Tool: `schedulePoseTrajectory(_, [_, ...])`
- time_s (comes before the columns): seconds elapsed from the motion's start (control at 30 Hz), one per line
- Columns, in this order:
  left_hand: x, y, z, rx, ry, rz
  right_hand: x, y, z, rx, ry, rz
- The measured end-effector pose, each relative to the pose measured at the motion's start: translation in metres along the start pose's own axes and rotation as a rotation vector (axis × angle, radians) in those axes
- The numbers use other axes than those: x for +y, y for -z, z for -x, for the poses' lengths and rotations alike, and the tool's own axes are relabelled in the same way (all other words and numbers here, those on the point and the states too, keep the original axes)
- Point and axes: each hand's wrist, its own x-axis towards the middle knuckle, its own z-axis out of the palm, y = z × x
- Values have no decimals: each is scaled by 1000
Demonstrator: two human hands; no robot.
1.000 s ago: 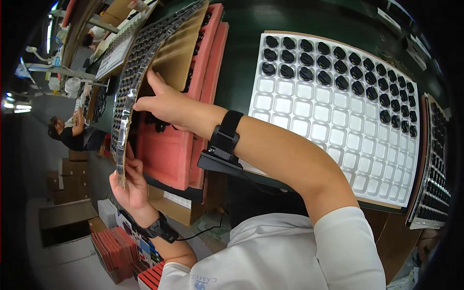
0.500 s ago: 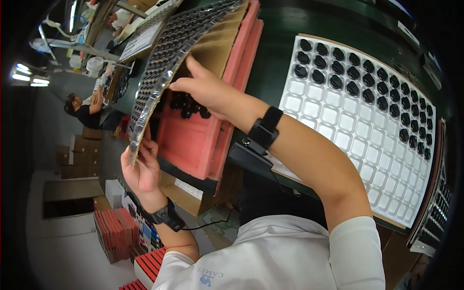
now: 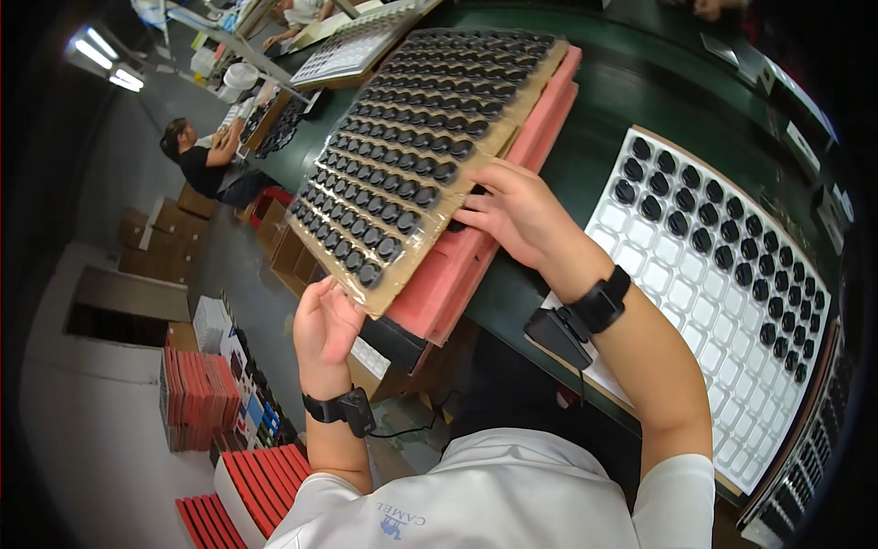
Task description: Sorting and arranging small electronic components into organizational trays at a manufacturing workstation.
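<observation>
A cardboard sheet (image 3: 422, 267) carries rows of black round parts (image 3: 369, 275) under clear film. It lies slightly tilted over a stack of pink foam trays (image 3: 535, 137), covering most of them. At its near left corner, my left hand (image 3: 327, 322) is closed on the edge, with some fingertips hidden beneath. My right hand (image 3: 521, 212) grips the right edge, some fingers reaching underneath beside the pink trays. To the right lies a white compartment tray (image 3: 672, 297), its far rows filled with similar black parts (image 3: 709, 214).
The trays sit on a dark green table (image 3: 604, 101). Another person (image 3: 203, 165) works at the far left. Open cardboard boxes (image 3: 293, 256) stand below the table's left side. Stacked red trays (image 3: 197, 398) are at lower left.
The sheet has tipped down from steep to flatter, so its top now faces me and covers the pink tray's inside. My right hand has moved from its underside to its right edge.
</observation>
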Motion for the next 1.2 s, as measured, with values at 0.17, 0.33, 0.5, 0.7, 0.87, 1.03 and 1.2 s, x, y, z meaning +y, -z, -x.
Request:
schedulePoseTrajectory(0.17, [1, -4, 18, -51, 12, -36, -3, -2, 10, 41, 2, 27])
schedulePoseTrajectory(0.33, [-2, 4, 25, -12, -109, -168, -9, -11, 21, 64, 13, 78])
schedulePoseTrajectory(0.5, [-6, -4, 24, 80, -200, -270, -13, -13, 30, 105, -1, 97])
schedulePoseTrajectory(0.7, [-4, 10, 21, 109, -288, -335, -8, -6, 40, 187, 15, 100])
schedulePoseTrajectory(0.87, [-1, 7, 18, 64, -307, -224, -5, -4, 49, 146, -13, 141])
schedulePoseTrajectory(1.03, [1, -7, 19, -25, -233, -36, 4, -5, 57, 102, -103, 132])
schedulePoseTrajectory(1.2, [-2, -5, 20, 6, -238, -27, 14, -3, 58, 59, -159, 150])
